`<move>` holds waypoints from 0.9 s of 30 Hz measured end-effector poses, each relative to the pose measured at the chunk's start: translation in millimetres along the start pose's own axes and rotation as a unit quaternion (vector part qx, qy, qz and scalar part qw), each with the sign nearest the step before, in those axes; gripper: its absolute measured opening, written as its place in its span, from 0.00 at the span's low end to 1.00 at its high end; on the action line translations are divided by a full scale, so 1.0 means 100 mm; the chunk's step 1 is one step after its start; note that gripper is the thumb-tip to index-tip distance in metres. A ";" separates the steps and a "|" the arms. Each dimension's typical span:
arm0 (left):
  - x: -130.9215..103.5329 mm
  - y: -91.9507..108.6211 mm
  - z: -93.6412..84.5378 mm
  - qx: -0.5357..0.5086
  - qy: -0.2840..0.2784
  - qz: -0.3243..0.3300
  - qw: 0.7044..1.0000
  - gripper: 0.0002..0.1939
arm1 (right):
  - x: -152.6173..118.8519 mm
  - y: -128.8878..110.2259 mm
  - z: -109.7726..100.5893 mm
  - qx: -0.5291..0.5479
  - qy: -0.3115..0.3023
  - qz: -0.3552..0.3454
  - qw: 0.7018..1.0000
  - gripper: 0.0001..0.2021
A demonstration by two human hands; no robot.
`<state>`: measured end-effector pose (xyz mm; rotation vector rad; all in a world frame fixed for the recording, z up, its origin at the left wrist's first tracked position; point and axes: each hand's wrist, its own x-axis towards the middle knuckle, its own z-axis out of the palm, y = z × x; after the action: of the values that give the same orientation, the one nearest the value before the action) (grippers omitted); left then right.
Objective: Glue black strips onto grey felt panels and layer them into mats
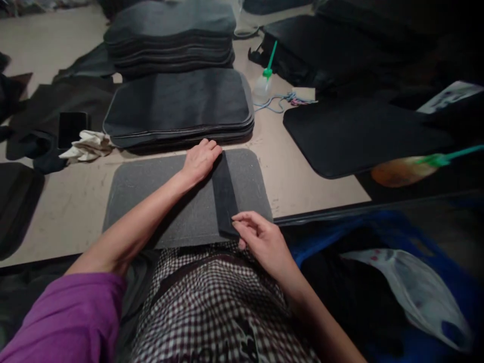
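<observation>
A grey panel with rounded corners (162,212) lies flat at the table's near edge. Across its right half runs a black strip (226,194), from the far edge towards me. My left hand (202,160) is closed with curled fingers at the strip's far end. The near end is in a pinch between the thumb and fingers of my right hand (260,239), by the panel's front edge. Just beyond the panel sits a stack of black rounded panels (181,101).
Another tall stack of dark panels (170,30) stands behind. To the right are a green-tipped bottle (262,88), blue cords (282,101), a black panel (355,131) and an orange-brown bottle (401,171). A phone (72,128) and crumpled cloth (88,146) lie left.
</observation>
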<state>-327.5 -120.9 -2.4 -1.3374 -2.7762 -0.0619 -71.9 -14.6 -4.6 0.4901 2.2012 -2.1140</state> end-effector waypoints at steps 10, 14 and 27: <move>-0.28 0.08 -0.02 0.022 0.023 0.018 0.999 0.18 | -0.01 -0.09 0.08 0.114 -0.066 0.087 0.987 0.21; -0.32 0.10 -0.01 0.017 0.022 0.012 1.000 0.17 | 0.04 -0.01 0.11 0.072 -0.085 0.087 0.990 0.18; -0.32 0.10 0.01 0.037 0.032 0.018 0.999 0.18 | 0.04 -0.04 0.09 -0.199 -0.082 -0.025 0.976 0.03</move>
<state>-300.3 -139.4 -5.5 -1.3439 -2.6736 -0.0007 -78.2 -22.6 -2.2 0.2259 2.4663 -1.5955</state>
